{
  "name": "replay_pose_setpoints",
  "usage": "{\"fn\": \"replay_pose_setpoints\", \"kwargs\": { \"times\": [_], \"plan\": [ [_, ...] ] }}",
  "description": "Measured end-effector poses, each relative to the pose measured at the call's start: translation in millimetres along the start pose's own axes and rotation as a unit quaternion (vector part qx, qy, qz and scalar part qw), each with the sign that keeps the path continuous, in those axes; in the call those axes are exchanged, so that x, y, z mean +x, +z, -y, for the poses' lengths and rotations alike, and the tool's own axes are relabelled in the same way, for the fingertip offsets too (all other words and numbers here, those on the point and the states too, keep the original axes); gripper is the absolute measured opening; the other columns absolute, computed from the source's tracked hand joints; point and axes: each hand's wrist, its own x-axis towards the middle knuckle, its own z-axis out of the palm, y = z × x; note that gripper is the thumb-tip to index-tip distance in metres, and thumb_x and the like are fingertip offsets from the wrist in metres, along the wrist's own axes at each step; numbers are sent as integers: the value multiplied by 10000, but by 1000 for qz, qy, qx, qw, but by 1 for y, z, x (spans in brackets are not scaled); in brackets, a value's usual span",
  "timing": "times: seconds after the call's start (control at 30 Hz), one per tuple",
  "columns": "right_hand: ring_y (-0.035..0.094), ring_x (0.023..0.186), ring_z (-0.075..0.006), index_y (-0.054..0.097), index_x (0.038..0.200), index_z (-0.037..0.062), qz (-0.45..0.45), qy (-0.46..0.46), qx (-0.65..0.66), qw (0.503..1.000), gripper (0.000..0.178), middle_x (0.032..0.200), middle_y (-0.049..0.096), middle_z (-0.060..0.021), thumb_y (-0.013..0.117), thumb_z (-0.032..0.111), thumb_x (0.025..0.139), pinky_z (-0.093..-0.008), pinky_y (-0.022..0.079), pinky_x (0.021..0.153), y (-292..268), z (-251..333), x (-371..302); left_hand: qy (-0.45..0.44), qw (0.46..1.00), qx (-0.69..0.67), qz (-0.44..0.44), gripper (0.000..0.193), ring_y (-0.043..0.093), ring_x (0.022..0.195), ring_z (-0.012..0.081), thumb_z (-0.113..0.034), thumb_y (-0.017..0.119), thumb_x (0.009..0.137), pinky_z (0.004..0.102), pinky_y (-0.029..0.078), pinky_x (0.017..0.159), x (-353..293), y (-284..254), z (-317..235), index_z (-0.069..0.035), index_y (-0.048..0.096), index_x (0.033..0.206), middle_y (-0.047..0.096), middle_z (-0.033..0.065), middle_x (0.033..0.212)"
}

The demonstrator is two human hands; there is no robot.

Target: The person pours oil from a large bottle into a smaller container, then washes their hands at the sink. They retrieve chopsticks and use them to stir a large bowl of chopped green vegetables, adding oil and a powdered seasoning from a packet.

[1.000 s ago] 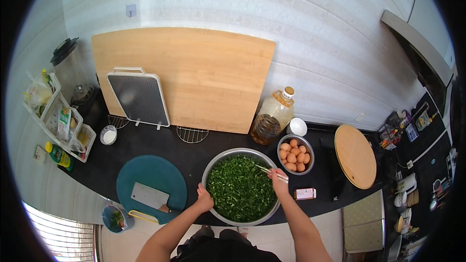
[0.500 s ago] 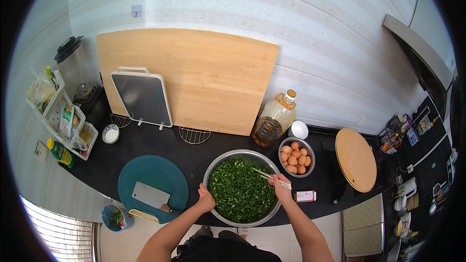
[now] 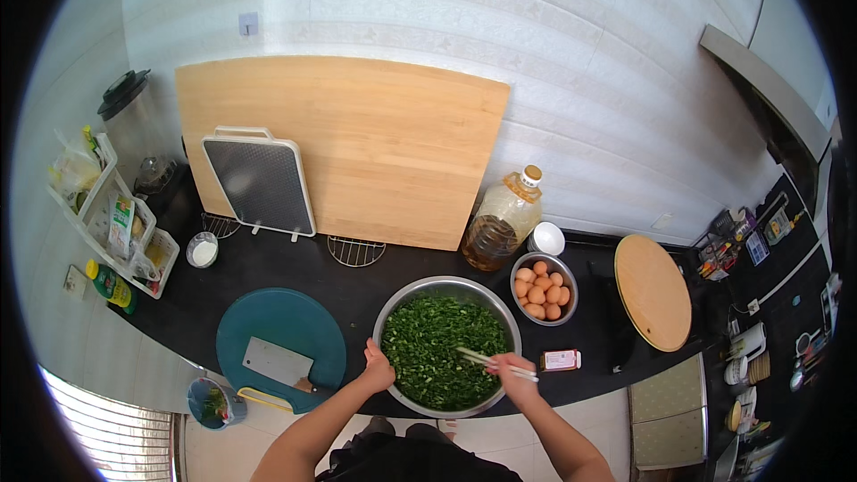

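A wide steel bowl (image 3: 386,302) stands at the counter's front edge, filled with finely chopped dark greens (image 3: 437,339). My left hand (image 3: 378,366) grips the bowl's left rim, its fingers on the outer side. In my right hand (image 3: 513,375) is a pair of pale chopsticks (image 3: 478,357), held over the bowl's right rim. Their tips reach into the greens near the middle. To the right of the bowl lies a small red and white box (image 3: 561,361). Brown eggs (image 3: 539,291) fill a smaller steel bowl (image 3: 572,307) behind it.
A cleaver (image 3: 275,362) rests on a round teal board (image 3: 268,308) at left, above a bin (image 3: 214,403). An oil jug (image 3: 500,223), white bowl (image 3: 546,239) and large wooden board (image 3: 393,152) stand at the back. A round wooden lid (image 3: 653,293) is at right.
My right hand and the chopsticks have moved down, closer to the bowl's near right side, and the chopsticks lie flatter. My left hand has stayed on the rim.
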Motion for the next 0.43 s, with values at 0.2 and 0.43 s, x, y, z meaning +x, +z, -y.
{"fn": "replay_pose_setpoints", "kwargs": {
  "times": [0.2, 0.43],
  "plan": [
    [605, 613, -126, 566, 796, -26, -191, 67, -19, 979, 222, 733, 625, -87, 504, 152, 914, -242, 517, 578, -26, -13, 12, 27, 999, -18, -11, 934, 341, 1188, 429, -20, 541, 765, 396, 364, 960, 3, 3, 9, 15, -175, 1363, 66, 302, 1388],
    [650, 688, -247, 561, 979, -66, -123, 156, 234, 952, 230, 877, 633, -189, 511, 144, 902, -313, 558, 583, 62, -75, 72, 65, 997, -12, -28, 924, 284, 1209, 418, -17, 535, 769, 391, 329, 982, -11, -3, 4, -4, -166, 1372, 103, 268, 1386]
  ]
}}
